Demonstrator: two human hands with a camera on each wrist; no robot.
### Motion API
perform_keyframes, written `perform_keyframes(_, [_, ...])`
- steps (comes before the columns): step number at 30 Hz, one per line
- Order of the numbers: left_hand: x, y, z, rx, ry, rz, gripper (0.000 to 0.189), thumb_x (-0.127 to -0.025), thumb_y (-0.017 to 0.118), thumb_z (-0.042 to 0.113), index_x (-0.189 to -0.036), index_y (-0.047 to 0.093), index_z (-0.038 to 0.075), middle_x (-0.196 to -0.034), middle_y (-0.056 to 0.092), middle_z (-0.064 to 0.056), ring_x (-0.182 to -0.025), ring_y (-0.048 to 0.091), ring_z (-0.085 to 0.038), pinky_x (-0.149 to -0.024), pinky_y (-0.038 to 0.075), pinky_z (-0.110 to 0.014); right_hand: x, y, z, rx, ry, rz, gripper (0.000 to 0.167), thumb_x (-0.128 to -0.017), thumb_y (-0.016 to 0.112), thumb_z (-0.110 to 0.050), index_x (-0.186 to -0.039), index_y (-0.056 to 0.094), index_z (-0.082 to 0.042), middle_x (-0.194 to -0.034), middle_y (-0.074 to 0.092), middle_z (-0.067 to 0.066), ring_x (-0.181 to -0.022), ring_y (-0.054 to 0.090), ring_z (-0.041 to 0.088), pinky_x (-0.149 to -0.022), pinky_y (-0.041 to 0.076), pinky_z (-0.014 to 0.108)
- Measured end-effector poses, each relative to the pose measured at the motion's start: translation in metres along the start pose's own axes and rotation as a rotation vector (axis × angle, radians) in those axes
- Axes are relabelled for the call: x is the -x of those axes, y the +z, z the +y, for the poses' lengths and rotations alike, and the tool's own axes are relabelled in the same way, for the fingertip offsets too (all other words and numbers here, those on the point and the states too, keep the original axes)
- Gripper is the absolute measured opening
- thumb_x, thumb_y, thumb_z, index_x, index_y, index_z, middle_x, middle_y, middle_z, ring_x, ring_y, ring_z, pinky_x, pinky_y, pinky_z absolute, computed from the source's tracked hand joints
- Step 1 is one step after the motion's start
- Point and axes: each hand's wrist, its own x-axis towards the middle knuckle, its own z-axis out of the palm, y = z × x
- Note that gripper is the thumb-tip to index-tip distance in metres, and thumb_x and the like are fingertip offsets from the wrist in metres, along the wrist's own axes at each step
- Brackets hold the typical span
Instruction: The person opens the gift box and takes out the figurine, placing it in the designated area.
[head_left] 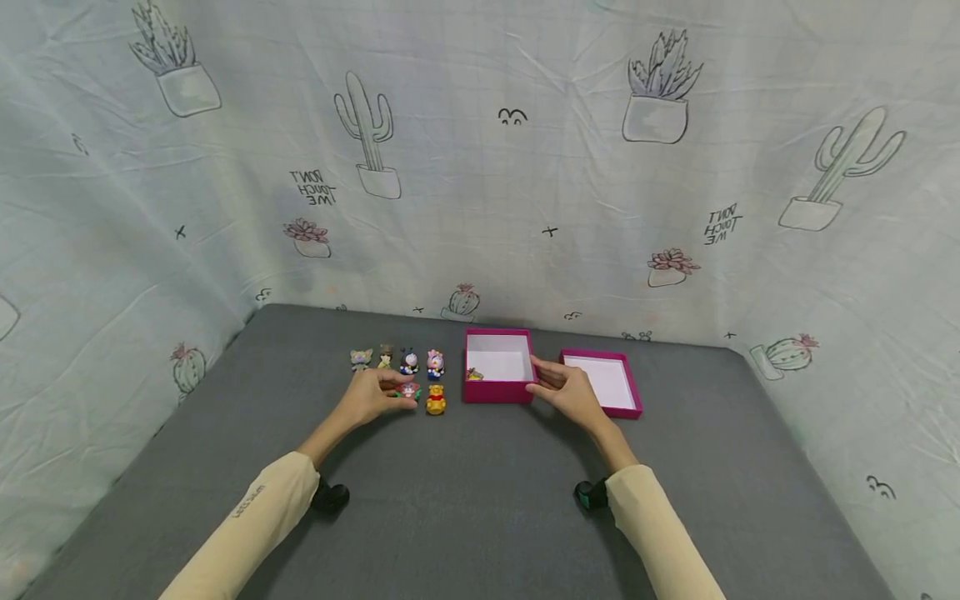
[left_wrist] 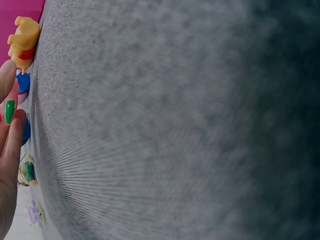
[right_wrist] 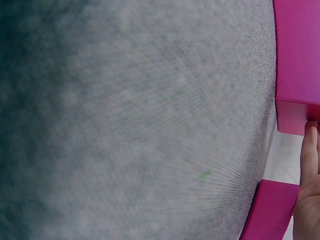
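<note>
My left hand (head_left: 369, 397) pinches a small pink-and-green figurine (head_left: 407, 391) between thumb and fingers; its green part shows in the left wrist view. Just right of it stands a yellow bear figurine (head_left: 436, 401) with a red top. The fingers of my right hand (head_left: 567, 392) touch the right side of an open magenta box (head_left: 498, 392), with the thumb by its front corner. Inside the white-lined box, a small yellowish figurine (head_left: 475, 374) lies at the front left. In the right wrist view, straight fingers reach the box's side wall (right_wrist: 295, 115).
Behind my left hand stand a greyish cat-like figurine (head_left: 361, 358), a brown-topped figurine (head_left: 386, 357), a black-white-and-blue figurine (head_left: 408, 362) and a pink-and-blue figurine (head_left: 436, 364). The magenta lid (head_left: 604, 381) lies right of the box, inside up. A patterned curtain (head_left: 480, 183) hangs behind the grey table (head_left: 465, 500).
</note>
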Motion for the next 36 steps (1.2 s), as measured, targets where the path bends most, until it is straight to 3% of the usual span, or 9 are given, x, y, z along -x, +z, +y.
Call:
perform_keyframes(7, [0.004, 0.002, 0.000, -0.015, 0.002, -0.011, 0.043, -0.071, 0.085, 0.021, -0.108, 0.073, 0.003, -0.109, 0.070, -0.011, -0.092, 0.069, -0.023, -0.075, 0.057, -0.033, 0.002, -0.001, -0.007, -0.030, 0.065, -0.007, 0.051, -0.081, 0.072, 0.006, -0.127, 0.052, 0.016, -0.126, 0.052, 0.033, -0.116, 0.053, 0.045, -0.088, 0.049, 0.038])
perform_keyframes(15, [0.009, 0.003, 0.002, -0.028, 0.004, -0.053, 0.046, -0.071, 0.085, 0.024, -0.110, 0.073, 0.005, -0.107, 0.071, -0.011, -0.091, 0.069, -0.022, -0.073, 0.057, -0.032, 0.003, -0.002, -0.008, -0.028, 0.063, -0.012, 0.052, -0.081, 0.072, 0.007, -0.127, 0.052, 0.016, -0.127, 0.052, 0.034, -0.116, 0.053, 0.045, -0.089, 0.049, 0.039])
perform_keyframes(25, [0.011, 0.003, 0.006, -0.094, -0.033, -0.042, 0.050, -0.070, 0.086, 0.021, -0.115, 0.071, 0.007, -0.108, 0.070, -0.012, -0.090, 0.069, -0.022, -0.072, 0.057, -0.036, 0.004, -0.003, -0.011, 0.013, 0.069, -0.013, 0.052, -0.081, 0.072, 0.005, -0.129, 0.052, 0.013, -0.127, 0.052, 0.032, -0.117, 0.055, 0.040, -0.090, 0.049, 0.038])
perform_keyframes(32, [0.013, 0.005, 0.005, -0.146, -0.005, -0.016, 0.049, -0.068, 0.087, 0.022, -0.111, 0.072, 0.005, -0.107, 0.070, -0.014, -0.088, 0.068, -0.022, -0.071, 0.057, -0.034, 0.006, -0.004, -0.012, -0.007, 0.076, -0.021, 0.052, -0.081, 0.072, 0.005, -0.129, 0.052, 0.014, -0.128, 0.052, 0.032, -0.118, 0.054, 0.040, -0.090, 0.049, 0.038])
perform_keyframes(36, [0.014, 0.007, 0.007, -0.119, -0.050, -0.017, 0.048, -0.067, 0.088, 0.022, -0.109, 0.073, 0.004, -0.105, 0.070, -0.015, -0.089, 0.068, -0.023, -0.071, 0.057, -0.035, 0.008, -0.004, -0.010, -0.013, 0.069, -0.024, 0.052, -0.081, 0.072, 0.006, -0.128, 0.052, 0.014, -0.128, 0.052, 0.033, -0.117, 0.053, 0.042, -0.090, 0.048, 0.039])
